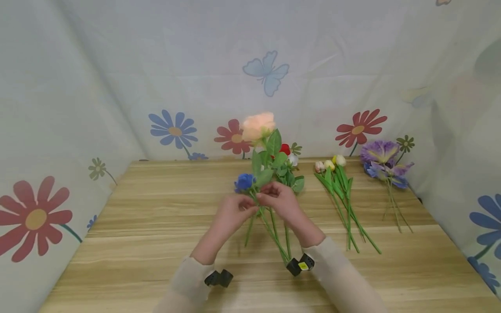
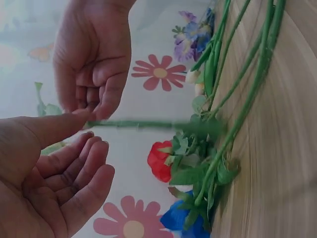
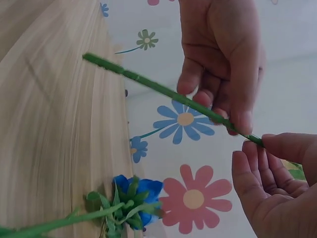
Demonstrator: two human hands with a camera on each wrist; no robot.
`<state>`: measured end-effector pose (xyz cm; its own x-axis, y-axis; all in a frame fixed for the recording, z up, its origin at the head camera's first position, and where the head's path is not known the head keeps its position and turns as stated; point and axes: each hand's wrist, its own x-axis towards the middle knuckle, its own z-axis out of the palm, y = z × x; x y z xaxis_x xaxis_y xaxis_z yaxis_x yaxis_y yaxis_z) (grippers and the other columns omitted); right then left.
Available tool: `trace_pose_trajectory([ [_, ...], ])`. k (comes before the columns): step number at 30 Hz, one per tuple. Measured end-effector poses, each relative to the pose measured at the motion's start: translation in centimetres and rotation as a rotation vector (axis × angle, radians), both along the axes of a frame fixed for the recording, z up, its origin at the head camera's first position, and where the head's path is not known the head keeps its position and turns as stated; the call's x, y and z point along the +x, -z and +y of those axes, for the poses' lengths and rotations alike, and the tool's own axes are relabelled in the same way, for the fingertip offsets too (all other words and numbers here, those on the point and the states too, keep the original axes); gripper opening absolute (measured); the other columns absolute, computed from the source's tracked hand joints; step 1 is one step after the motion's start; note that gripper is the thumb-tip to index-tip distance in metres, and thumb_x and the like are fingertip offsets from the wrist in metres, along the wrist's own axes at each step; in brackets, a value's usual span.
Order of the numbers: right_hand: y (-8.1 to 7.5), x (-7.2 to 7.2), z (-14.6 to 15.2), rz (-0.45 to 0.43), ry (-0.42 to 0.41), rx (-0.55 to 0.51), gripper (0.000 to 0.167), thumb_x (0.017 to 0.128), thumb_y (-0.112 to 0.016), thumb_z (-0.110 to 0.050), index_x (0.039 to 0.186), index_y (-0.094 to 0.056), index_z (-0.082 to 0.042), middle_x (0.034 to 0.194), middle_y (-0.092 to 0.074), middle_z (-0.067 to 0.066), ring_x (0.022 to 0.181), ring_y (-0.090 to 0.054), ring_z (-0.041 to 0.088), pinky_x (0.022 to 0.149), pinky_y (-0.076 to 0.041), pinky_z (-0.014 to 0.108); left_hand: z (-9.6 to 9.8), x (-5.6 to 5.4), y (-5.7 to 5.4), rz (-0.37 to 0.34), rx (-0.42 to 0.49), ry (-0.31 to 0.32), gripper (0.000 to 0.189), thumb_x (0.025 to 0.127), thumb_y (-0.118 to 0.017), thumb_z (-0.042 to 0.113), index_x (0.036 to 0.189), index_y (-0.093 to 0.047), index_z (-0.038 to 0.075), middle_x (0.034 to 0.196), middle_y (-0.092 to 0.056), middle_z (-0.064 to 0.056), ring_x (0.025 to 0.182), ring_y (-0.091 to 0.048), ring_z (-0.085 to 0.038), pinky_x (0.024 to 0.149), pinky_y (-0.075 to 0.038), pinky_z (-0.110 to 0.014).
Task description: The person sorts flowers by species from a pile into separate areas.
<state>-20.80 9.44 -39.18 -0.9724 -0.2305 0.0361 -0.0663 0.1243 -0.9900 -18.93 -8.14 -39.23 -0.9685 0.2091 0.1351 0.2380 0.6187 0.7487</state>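
Observation:
A peach rose stands upright above the table, both hands at its green stem. My left hand pinches the stem between thumb and fingers. Close above that, my right hand pinches the same stem with thumb and fingertips. The stem's lower end sticks out past the left hand in the right wrist view. A blue rose lies on the table just beyond the left hand. Behind the right hand lie a red rose and a white flower, partly hidden by leaves.
Several pale tulips with green stems lie right of the hands on the wooden table. Farther right are purple and blue flowers with thin stems. A flower-printed cloth hangs behind the table and at its sides.

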Motion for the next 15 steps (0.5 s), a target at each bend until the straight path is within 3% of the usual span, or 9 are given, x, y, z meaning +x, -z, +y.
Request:
trace_pose_trajectory([
  [6, 1.0, -0.4, 1.5, -0.024, -0.028, 0.066, 0.030, 0.098, -0.063, -0.007, 0.120, -0.060, 0.013, 0.106, -0.070, 0.018, 0.089, -0.068, 0.013, 0.089, -0.062, 0.037, -2.4, 0.0, 0.4, -0.029, -0.072, -0.012, 0.022, 0.097, -0.071, 0.024, 0.104, -0.078, 0.005, 0.102, -0.079, -0.012, 0.093, -0.072, -0.026, 0.080, -0.061, -0.040],
  [9, 1.7, -0.5, 2.3, -0.062, -0.035, 0.100, 0.029, 0.099, -0.062, -0.007, 0.120, -0.060, 0.013, 0.105, -0.070, 0.019, 0.088, -0.069, 0.016, 0.089, -0.063, 0.043, -4.2, 0.0, 0.9, -0.067, -0.102, -0.018, 0.025, 0.099, -0.067, 0.024, 0.109, -0.077, 0.003, 0.105, -0.078, -0.014, 0.086, -0.072, -0.023, 0.074, -0.060, -0.037],
  [15, 2.8, -0.6, 3.4, -0.164, -0.048, 0.113, 0.030, 0.101, -0.059, -0.006, 0.124, -0.057, 0.014, 0.100, -0.067, 0.011, 0.084, -0.068, 0.014, 0.087, -0.064, 0.041, -7.7, 0.2, 1.8, -0.111, -0.155, -0.026, 0.027, 0.101, -0.064, 0.023, 0.111, -0.076, 0.001, 0.104, -0.077, -0.015, 0.073, -0.069, -0.015, 0.064, -0.056, -0.030],
])
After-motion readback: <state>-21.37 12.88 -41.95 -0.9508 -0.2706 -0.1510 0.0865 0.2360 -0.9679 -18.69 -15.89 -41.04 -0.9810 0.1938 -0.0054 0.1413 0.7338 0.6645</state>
